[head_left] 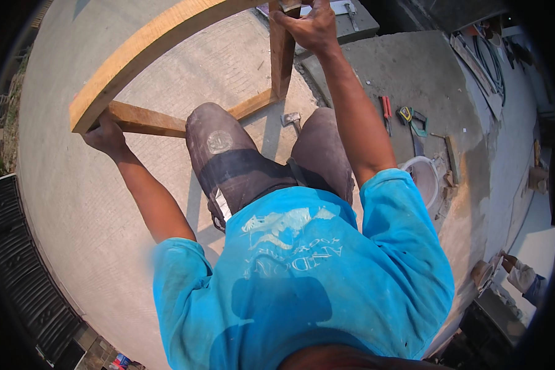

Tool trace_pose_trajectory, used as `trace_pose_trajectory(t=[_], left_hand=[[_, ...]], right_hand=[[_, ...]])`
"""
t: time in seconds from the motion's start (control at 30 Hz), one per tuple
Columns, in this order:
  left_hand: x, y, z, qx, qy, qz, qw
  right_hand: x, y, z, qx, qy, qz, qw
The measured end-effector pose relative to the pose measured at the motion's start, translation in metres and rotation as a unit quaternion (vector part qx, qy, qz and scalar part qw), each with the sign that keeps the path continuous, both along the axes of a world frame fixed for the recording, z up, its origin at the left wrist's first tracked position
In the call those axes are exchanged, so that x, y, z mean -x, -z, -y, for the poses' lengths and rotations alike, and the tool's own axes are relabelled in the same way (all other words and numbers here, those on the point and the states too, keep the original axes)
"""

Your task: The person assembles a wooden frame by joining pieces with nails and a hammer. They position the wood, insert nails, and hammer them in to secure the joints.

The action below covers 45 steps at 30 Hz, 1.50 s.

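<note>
A wooden frame of squared timber (143, 48) stands in front of me, bending across the upper left of the view. My left hand (106, 134) is closed around its near left corner, where a side piece (148, 119) runs toward my knee. At the top, my right hand (311, 28) grips the frame beside an upright piece (282, 55); its fingertips are partly cut off by the view's edge. A lower rail (253, 105) joins that upright near the floor. Between my legs lies a hammer (291, 119), its handle partly hidden by my thigh.
On the grey slab (364, 71) to my right lie a red-handled tool (386, 110) and a handsaw with a green and yellow handle (419, 122). A white bucket (427, 176) stands nearer. Black corrugated sheeting (28, 259) is at far left; part of another person (524, 277) shows at right.
</note>
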<state>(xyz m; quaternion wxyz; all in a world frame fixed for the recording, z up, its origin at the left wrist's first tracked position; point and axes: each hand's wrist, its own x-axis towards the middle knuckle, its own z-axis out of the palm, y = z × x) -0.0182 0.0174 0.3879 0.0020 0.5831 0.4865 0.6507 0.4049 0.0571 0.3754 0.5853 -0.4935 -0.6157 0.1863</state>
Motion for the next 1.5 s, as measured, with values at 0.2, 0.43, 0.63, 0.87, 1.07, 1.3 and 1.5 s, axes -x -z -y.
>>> trace_pose_trajectory(t=[0.2,0.43,0.63,0.87,1.07,1.3,1.5], left_hand=[[0.001,0.003,0.001,0.008,-0.037,-0.019,0.999],[-0.003,-0.001,0.003,0.008,-0.048,-0.031,0.998],[0.005,0.001,0.007,0.020,-0.006,-0.024,0.999],[-0.010,-0.005,0.010,0.021,-0.005,0.007,1.000],[0.010,-0.009,0.011,0.050,0.040,-0.004,0.998],[0.024,-0.024,0.030,0.034,0.142,0.039,0.989],[0.035,-0.081,0.082,-0.124,0.059,0.113,0.984]], right_hand=[[-0.001,0.002,0.000,0.029,0.025,0.018,0.999],[-0.005,0.000,0.000,0.056,-0.012,0.008,0.998],[0.002,-0.008,0.007,0.107,-0.009,0.026,0.994],[0.001,0.007,-0.001,0.111,-0.017,0.035,0.993],[0.002,-0.007,0.009,0.092,-0.048,0.002,0.995],[0.014,-0.018,0.011,0.022,-0.072,-0.029,0.997],[0.028,-0.017,0.012,0.062,-0.097,-0.095,0.989]])
